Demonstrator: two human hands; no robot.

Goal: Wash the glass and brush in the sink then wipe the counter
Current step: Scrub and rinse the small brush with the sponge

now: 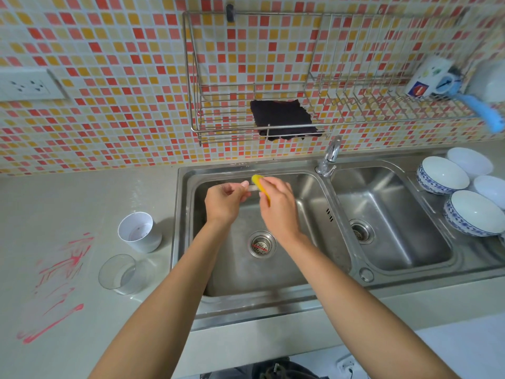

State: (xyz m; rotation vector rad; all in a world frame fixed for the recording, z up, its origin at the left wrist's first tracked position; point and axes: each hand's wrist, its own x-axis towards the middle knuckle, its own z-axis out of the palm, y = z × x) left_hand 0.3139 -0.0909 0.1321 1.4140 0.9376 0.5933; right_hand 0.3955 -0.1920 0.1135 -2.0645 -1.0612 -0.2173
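Both my hands are over the left basin of the steel sink (314, 198). My left hand (225, 199) pinches a thin pale brush (252, 188), most of it hidden by my fingers. My right hand (278, 206) holds a yellow sponge (258, 181) pressed against the brush's exposed end. The clear glass (119, 273) stands upright on the counter left of the sink, apart from both hands. Red smears (62, 269) streak the counter (82, 192) further left.
A white cup (138, 231) stands just behind the glass. The faucet (330, 157) sits between the two basins. A dark cloth (284, 119) hangs in the wall rack, with a mug (431, 77) and a blue scrubber (481, 110) at its right. Several bowls (442, 175) lie right of the sink.
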